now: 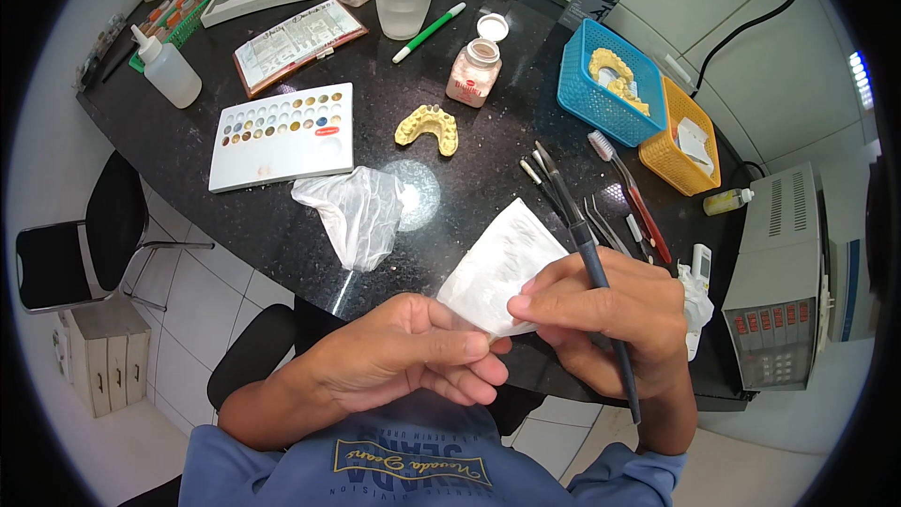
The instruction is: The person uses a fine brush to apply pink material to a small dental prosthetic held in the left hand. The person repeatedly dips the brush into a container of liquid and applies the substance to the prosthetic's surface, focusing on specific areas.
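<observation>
White, thin, crinkled tissue sheet is pinched between both hands just above the near edge of the black polished stone tabletop. The right hand is also closed on a slim dark brush handle, kept upright; the left hand is curled on the sheet's lower corner. A yellow plaster dental cast lies well apart.
</observation>
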Demonstrator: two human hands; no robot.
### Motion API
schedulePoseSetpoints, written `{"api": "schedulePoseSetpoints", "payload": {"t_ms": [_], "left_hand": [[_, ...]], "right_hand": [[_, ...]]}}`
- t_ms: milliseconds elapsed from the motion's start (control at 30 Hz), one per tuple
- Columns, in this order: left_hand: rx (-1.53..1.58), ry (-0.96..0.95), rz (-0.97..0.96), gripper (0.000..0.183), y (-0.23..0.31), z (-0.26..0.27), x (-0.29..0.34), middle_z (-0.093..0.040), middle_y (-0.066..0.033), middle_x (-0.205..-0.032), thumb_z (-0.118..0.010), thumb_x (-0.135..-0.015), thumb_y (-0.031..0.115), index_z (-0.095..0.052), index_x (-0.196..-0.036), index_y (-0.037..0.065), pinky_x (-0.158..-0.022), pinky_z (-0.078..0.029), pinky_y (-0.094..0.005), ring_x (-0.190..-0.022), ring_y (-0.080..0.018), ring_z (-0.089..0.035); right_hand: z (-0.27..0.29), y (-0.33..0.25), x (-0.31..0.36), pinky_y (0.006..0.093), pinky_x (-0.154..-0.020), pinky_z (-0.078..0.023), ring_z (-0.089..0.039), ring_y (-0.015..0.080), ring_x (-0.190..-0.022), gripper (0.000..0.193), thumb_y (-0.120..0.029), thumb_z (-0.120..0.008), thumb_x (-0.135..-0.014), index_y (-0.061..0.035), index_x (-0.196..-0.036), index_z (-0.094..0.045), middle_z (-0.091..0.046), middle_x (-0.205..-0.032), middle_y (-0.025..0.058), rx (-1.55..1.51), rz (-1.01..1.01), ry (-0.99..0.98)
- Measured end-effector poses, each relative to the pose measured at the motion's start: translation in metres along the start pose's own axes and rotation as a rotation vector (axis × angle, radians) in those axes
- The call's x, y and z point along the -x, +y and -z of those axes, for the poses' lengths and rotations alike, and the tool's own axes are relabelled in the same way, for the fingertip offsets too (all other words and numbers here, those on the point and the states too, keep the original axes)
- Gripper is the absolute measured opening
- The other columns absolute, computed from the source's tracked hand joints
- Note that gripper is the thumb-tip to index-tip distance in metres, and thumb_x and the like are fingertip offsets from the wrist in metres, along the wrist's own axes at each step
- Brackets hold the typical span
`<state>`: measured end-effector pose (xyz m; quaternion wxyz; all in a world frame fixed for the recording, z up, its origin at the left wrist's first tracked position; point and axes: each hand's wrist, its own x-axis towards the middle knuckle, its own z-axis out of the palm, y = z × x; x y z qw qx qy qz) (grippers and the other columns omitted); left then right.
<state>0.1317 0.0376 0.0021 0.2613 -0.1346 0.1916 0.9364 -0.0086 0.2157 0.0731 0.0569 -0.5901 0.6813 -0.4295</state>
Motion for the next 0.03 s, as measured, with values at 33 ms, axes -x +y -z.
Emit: {"api": "schedulePoseSetpoints", "payload": {"t_ms": [33], "left_hand": [[-0.013, 0.007, 0.000, 0.031, 0.0002, 0.0001, 0.0001, -0.071, -0.0213, -0.097, -0.059, -0.096, 0.010, -0.057, -0.116, -0.014, -0.079, -0.061, -0.0342, -0.084, -0.0287, -0.073]], "right_hand": [[0.0000, 0.0011, 0.0003, 0.0309, -0.059, -0.054, -0.071, 0.0264, -0.071, 0.039, 0.008, -0.076, -0.061, -0.0049, -0.098, -0.073, -0.071, -0.077, 0.0104, -0.008, -0.006, 0.000]]}}
